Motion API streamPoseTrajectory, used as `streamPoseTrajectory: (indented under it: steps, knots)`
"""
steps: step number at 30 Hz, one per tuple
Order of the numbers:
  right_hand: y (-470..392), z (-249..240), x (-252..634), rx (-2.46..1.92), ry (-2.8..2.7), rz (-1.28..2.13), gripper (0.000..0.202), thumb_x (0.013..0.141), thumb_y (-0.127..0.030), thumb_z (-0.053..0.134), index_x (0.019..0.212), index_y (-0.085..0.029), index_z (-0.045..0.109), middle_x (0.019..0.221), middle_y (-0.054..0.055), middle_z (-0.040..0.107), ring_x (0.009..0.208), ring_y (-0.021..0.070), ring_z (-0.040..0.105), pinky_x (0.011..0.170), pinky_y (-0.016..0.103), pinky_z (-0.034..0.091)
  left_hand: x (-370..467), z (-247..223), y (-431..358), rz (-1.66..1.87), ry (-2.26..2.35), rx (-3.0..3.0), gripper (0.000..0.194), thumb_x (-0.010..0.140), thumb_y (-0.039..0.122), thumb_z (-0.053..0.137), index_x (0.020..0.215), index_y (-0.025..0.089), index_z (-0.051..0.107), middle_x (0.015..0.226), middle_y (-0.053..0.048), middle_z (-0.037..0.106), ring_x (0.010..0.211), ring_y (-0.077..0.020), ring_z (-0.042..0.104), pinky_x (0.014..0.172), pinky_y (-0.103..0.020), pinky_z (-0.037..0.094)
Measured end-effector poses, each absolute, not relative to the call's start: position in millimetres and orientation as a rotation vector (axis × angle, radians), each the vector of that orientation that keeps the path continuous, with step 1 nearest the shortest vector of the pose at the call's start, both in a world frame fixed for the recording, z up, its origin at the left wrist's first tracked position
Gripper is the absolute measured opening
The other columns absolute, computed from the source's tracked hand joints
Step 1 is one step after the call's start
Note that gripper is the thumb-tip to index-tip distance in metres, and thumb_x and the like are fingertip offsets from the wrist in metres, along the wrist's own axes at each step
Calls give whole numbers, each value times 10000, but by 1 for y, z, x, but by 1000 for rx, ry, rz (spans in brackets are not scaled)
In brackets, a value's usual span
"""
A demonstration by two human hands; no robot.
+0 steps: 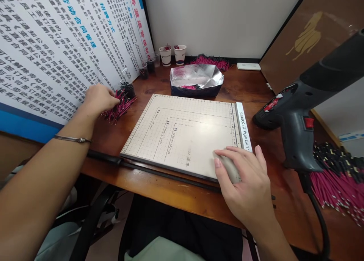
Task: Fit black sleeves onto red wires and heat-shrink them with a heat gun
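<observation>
My left hand (100, 98) reaches into a small pile of short red and black wires (122, 106) on the left of the table. Its fingers are pinched together at the wires; the tips are partly hidden. Beside the pile, a clear plastic cup (127, 87) holds small black pieces. My right hand (247, 179) is curled over a smooth grey rounded handle (229, 169) at the front right corner of a paper cutter (196, 132). The cutter's cream board carries printed size lines, and no wire shows on it.
Behind the cutter sits a foil-lined box (196, 80) with a few wires, near two paper cups (179, 55) and a wire heap (212, 62). At right stand a black heat gun (298, 117) with its cord and a large wire bundle (338, 181). A printed panel (71, 44) borders the left.
</observation>
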State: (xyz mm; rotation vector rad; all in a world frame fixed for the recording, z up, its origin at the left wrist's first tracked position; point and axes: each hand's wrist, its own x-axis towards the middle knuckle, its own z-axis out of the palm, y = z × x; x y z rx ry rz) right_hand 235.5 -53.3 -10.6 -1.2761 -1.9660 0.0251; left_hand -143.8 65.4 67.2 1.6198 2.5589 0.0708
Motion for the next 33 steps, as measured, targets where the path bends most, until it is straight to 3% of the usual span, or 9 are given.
streamPoseTrajectory:
  steps: [5,10,15,25,28,33]
  knots:
    - [-54,-11,235,-1280,-1961,21,159,967,-332,545,974,-228,665,904,28,765,989,243,707,1199,632,321,-138,78,61,5,2773,1526,382,759,317,648,1071,121,749,912,-57,723,1060,-299,604,959,-353,477]
    - [-53,-11,234,-1282,-1960,18,155,962,-324,549,970,-223,667,907,32,765,986,245,708,1195,638,325,-133,90,57,14,2802,1510,330,805,312,628,1052,134,758,861,-29,724,954,-235,623,872,-273,491]
    - [-53,-11,235,-1281,-1957,28,150,959,-328,556,968,-226,665,902,29,765,981,241,707,1205,646,315,-125,100,54,54,2798,1496,383,836,303,620,1132,90,739,979,-53,730,986,-222,627,900,-286,500]
    - [-53,-10,235,-1286,-1957,24,157,963,-330,548,972,-228,667,901,36,764,985,243,708,1201,656,321,-82,126,44,638,2561,1453,378,772,266,736,1075,43,772,844,-29,715,898,-193,660,932,-353,497]
    - [-54,-11,234,-1295,-1943,31,159,957,-333,552,964,-227,670,898,34,765,986,244,711,1203,669,316,-53,128,44,614,2458,1617,376,735,305,784,1037,82,797,847,8,713,969,-224,660,977,-373,458]
    - [-53,-8,232,-1343,-1906,84,177,957,-362,542,975,-243,671,939,33,771,991,237,711,1203,673,315,4,116,47,457,1927,1795,144,723,281,756,838,215,815,727,22,715,840,-198,703,832,-329,507]
